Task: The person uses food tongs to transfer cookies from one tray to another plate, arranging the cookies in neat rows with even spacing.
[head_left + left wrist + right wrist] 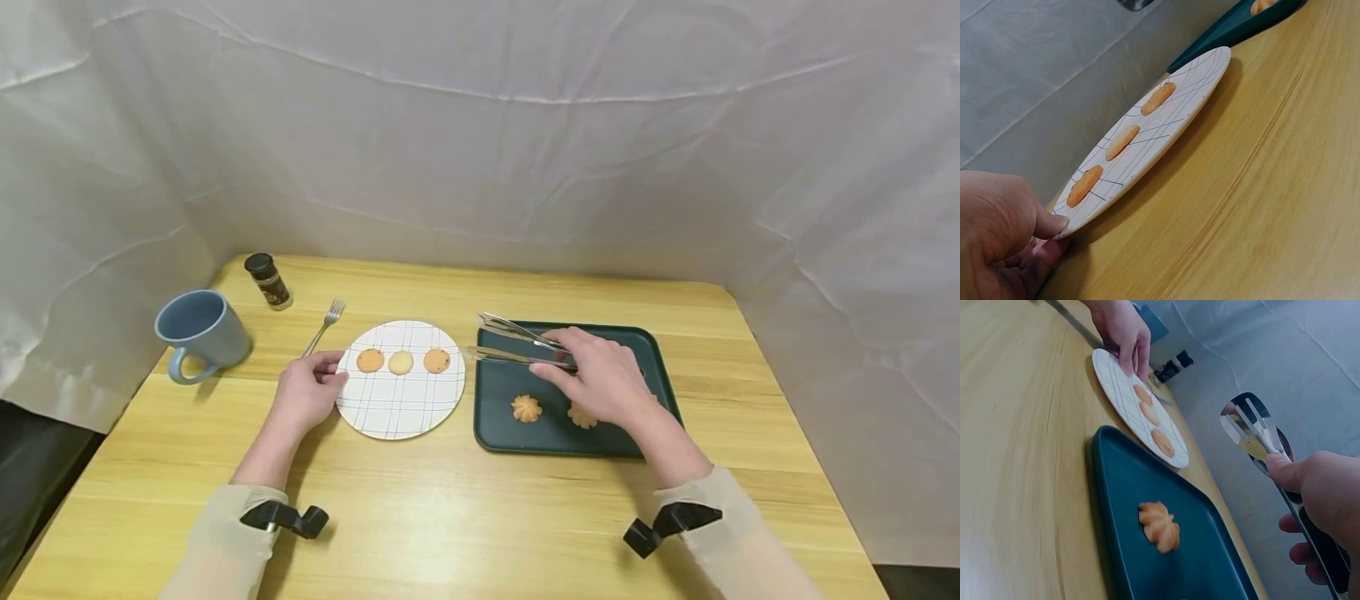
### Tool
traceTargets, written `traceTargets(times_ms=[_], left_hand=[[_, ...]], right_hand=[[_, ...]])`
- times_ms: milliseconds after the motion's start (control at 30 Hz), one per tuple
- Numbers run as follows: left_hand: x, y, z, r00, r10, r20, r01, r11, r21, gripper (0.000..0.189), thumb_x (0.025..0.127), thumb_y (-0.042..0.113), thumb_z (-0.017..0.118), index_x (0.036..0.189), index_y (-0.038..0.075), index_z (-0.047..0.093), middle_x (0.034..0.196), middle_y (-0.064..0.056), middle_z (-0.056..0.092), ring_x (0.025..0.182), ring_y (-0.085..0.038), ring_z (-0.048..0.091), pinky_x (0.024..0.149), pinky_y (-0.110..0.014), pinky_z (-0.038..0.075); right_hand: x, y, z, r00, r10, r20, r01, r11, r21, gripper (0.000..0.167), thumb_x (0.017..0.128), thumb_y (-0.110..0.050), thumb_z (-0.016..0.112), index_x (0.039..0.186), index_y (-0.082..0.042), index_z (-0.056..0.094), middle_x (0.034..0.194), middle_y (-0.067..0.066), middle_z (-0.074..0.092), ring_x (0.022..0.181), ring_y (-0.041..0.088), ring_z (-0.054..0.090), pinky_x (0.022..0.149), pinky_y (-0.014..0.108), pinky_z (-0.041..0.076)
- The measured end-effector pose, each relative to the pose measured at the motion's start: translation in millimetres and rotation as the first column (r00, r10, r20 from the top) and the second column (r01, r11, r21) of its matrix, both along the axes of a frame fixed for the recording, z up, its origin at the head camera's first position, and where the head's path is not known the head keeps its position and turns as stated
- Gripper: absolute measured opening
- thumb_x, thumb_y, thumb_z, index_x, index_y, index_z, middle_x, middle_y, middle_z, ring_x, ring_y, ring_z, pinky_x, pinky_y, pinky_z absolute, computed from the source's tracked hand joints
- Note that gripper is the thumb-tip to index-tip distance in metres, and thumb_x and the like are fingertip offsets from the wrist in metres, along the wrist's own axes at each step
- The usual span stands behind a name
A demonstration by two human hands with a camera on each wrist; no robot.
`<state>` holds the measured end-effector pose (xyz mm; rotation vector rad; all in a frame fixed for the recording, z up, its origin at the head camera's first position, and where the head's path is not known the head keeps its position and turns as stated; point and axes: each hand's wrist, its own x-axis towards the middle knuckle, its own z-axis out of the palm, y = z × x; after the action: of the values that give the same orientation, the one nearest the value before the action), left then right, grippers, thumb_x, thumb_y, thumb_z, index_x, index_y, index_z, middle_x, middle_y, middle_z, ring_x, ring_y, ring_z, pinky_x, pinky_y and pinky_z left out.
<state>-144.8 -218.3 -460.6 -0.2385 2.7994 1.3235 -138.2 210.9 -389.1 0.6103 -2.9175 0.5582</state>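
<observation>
My left hand [307,393] pinches the left rim of a round white plate [397,408] with blue lines, thumb on top in the left wrist view. Three flat round cookies [401,362] lie in a row across the plate's far half. In my right hand [603,375] are metal tongs [1254,428], held above a dark green tray [502,433]. The tongs' two arms stand apart, with nothing between their tips, which point left toward the plate. On the tray lie star-shaped cookies [527,408]; my right hand and wrist partly hide some of them.
A blue mug [202,333] stands at the far left, with a black-capped spice jar [268,282] behind it. Between mug and plate lies a fork [324,327], its handle end hidden by my left hand. White cloth [480,167] hangs behind the wooden table [450,525].
</observation>
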Motion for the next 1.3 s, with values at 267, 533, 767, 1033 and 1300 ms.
traceTargets(times_ms=[267, 533, 767, 1033, 1300], left_hand=[[-1.7, 1.3, -2.5, 1.000, -0.012, -0.013, 0.012, 1.000, -0.005, 0.038, 0.102, 0.007, 0.065, 0.138, -0.004, 0.065, 0.116, -0.019, 0.067, 0.101, -0.029, 0.063, 0.084, -0.035, 0.053], [-0.8, 1.7, -3.0, 0.999, -0.023, -0.022, 0.023, 1.000, -0.009, 0.038, 0.102, 0.007, 0.066, 0.138, -0.004, 0.065, 0.116, -0.019, 0.068, 0.101, -0.029, 0.063, 0.083, -0.032, 0.053], [1.4, -4.0, -5.4, 1.000, -0.021, -0.016, 0.021, 1.000, -0.015, 0.039, 0.101, 0.009, 0.067, 0.138, -0.004, 0.065, 0.117, -0.019, 0.068, 0.102, -0.028, 0.064, 0.078, -0.024, 0.052], [1.4, -4.3, -4.4, 1.000, -0.023, -0.013, 0.023, 1.000, -0.016, 0.039, 0.102, 0.010, 0.067, 0.138, -0.005, 0.064, 0.117, -0.020, 0.068, 0.102, -0.029, 0.064, 0.076, -0.020, 0.051], [-0.1, -4.0, -3.1, 1.000, -0.018, -0.023, 0.018, 1.000, -0.024, 0.038, 0.102, 0.009, 0.066, 0.138, -0.004, 0.066, 0.115, -0.019, 0.068, 0.100, -0.028, 0.063, 0.075, -0.021, 0.050]], right_hand=[[11.7, 22, -4.6, 1.000, -0.018, 0.008, 0.018, 1.000, 0.022, 0.056, 0.098, -0.056, 0.071, 0.137, -0.016, 0.069, 0.104, 0.001, 0.075, 0.076, 0.016, 0.067, 0.061, 0.037, 0.051], [28.3, 44, -23.0, 0.999, -0.015, 0.034, 0.014, 1.000, 0.026, 0.058, 0.098, -0.059, 0.069, 0.137, -0.016, 0.069, 0.109, 0.001, 0.075, 0.087, 0.019, 0.071, 0.068, 0.043, 0.056], [40.8, 55, -43.4, 0.998, -0.015, 0.061, 0.013, 0.999, 0.030, 0.052, 0.095, -0.055, 0.076, 0.130, -0.017, 0.073, 0.102, -0.006, 0.072, 0.078, 0.012, 0.062, 0.063, 0.035, 0.050], [43.3, 61, -43.2, 0.998, 0.014, 0.069, -0.018, 0.998, 0.063, 0.051, 0.096, -0.057, 0.073, 0.130, -0.019, 0.073, 0.118, -0.003, 0.074, 0.097, 0.023, 0.071, 0.074, 0.045, 0.055], [42.0, 65, -45.3, 0.996, 0.057, 0.072, -0.063, 0.994, 0.094, 0.043, 0.097, -0.053, 0.073, 0.127, -0.022, 0.074, 0.112, -0.008, 0.072, 0.093, 0.019, 0.069, 0.074, 0.044, 0.054]])
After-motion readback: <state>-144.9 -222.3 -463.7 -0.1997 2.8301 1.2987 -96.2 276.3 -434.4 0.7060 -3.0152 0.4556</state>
